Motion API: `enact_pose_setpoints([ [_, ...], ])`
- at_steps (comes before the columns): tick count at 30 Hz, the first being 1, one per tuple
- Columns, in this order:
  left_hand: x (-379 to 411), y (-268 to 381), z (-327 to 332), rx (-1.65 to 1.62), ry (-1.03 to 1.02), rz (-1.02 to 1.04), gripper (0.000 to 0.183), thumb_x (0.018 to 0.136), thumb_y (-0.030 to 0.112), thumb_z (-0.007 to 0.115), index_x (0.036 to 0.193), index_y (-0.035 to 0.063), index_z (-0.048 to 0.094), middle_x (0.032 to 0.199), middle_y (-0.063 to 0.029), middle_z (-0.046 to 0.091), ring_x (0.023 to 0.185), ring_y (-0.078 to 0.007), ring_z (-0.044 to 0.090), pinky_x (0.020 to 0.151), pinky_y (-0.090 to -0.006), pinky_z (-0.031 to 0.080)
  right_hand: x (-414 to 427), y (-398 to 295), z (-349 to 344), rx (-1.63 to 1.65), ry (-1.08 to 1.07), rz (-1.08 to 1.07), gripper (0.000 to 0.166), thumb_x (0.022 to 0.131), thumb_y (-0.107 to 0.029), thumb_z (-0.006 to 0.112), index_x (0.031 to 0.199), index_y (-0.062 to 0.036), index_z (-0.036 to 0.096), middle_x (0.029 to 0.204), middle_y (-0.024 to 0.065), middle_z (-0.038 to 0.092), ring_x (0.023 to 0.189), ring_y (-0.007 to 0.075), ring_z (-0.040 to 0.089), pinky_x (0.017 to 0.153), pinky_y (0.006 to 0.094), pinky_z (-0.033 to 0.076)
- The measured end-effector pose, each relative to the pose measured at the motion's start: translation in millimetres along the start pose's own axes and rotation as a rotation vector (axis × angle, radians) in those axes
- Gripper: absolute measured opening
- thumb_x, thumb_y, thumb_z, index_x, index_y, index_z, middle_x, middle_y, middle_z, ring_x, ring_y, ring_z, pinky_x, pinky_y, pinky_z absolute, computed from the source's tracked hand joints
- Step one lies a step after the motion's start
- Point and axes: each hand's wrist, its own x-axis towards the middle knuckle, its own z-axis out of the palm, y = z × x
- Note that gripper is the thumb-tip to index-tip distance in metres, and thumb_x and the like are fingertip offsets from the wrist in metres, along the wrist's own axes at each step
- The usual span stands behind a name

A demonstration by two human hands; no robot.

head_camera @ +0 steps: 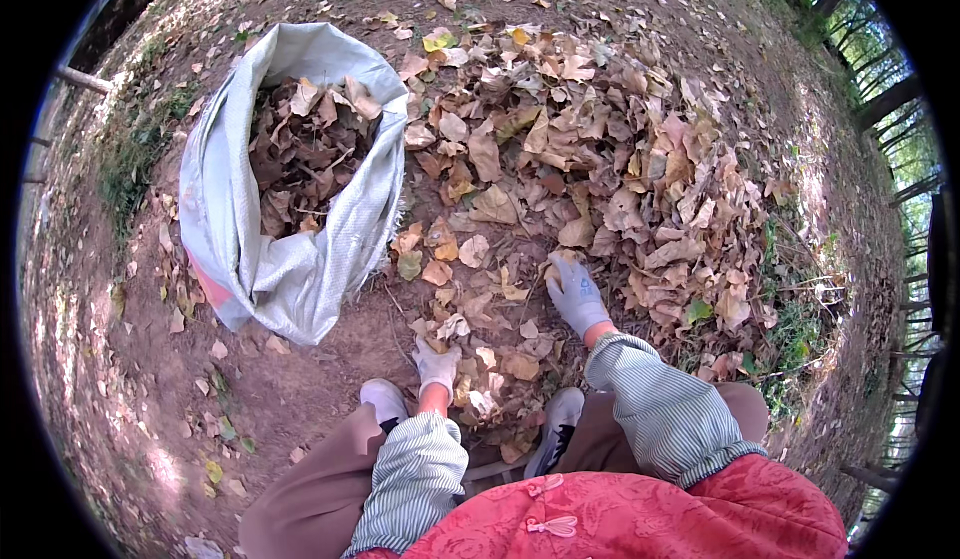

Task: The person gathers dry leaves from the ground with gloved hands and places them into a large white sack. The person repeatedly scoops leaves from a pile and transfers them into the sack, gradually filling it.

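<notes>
Both my hands wear light, thin work gloves and reach down to dry leaves on the ground. My left hand (436, 367) is low beside my left shoe, its fingers against a small scatter of leaves (519, 366) between my feet. Farther forward, my right hand (577, 292) touches the near edge of a broad heap of brown leaves (667, 184). The fingertips of both hands are partly hidden among leaves, so a grip cannot be made out. Ahead on the left stands a white woven sack (214, 176), its mouth wide and rolled back, with dry leaves (315, 146) inside.
Bare brown soil (300, 386) with scattered leaves surrounds the sack. My shoes (385, 401) flank the small scatter of leaves. Green weeds (799, 334) and thin twigs border the heap on the right. Tree trunks (889, 105) stand at the far right.
</notes>
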Motion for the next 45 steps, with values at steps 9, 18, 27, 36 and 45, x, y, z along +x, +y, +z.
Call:
enact_pose_setpoints([
  [9,-6,13,-9,0.030,-0.034,-0.032,0.102,0.067,0.025,0.079,0.149,0.0022,0.022,0.145,-0.0319,0.031,0.134,-0.0430,0.036,0.112,-0.0401,0.032,43,12,26,-0.438,-0.514,0.010,0.083,0.085,0.001,0.052,0.153,-0.0302,0.016,0.128,0.0219,0.054,0.103,0.0344,0.064,0.084,0.0419,0.052],
  [18,31,-32,11,-0.069,-0.091,-0.123,0.090,0.071,0.024,0.078,0.145,0.0013,0.031,0.137,-0.0229,0.044,0.122,-0.0372,0.048,0.103,-0.0389,0.040,15,-47,8,-0.319,-0.330,-0.282,0.031,0.084,-0.012,0.060,0.115,-0.0134,0.055,0.100,0.0171,0.064,0.087,0.0333,0.067,0.072,0.0423,0.053],
  [27,14,-17,10,0.003,0.036,0.049,0.065,0.076,0.033,0.071,0.130,0.0031,0.052,0.121,-0.0257,0.061,0.112,-0.0386,0.060,0.100,-0.0405,0.045,-27,-89,-9,0.023,-0.192,-0.262,0.046,0.081,-0.018,0.063,0.124,-0.0097,0.051,0.102,0.0187,0.062,0.093,0.0376,0.062,0.080,0.0457,0.049],
  [36,-26,-4,-18,-0.178,0.079,0.018,0.067,0.074,0.020,0.075,0.132,0.0044,0.047,0.115,-0.0140,0.063,0.104,-0.0266,0.062,0.085,-0.0394,0.050,-99,-66,26,0.800,0.366,0.014,0.029,0.086,-0.011,0.065,0.109,0.0035,0.056,0.091,0.0183,0.063,0.086,0.0298,0.062,0.076,0.0356,0.048],
  [45,-37,-13,-17,-0.571,-0.055,-0.019,0.070,0.072,0.006,0.072,0.134,0.0066,0.041,0.111,-0.0105,0.061,0.096,-0.0247,0.060,0.082,-0.0382,0.051,-162,28,103,-0.213,0.108,-0.063,0.030,0.091,-0.013,0.051,0.116,0.0028,0.058,0.083,0.0124,0.066,0.072,0.0312,0.062,0.068,0.0422,0.050],
])
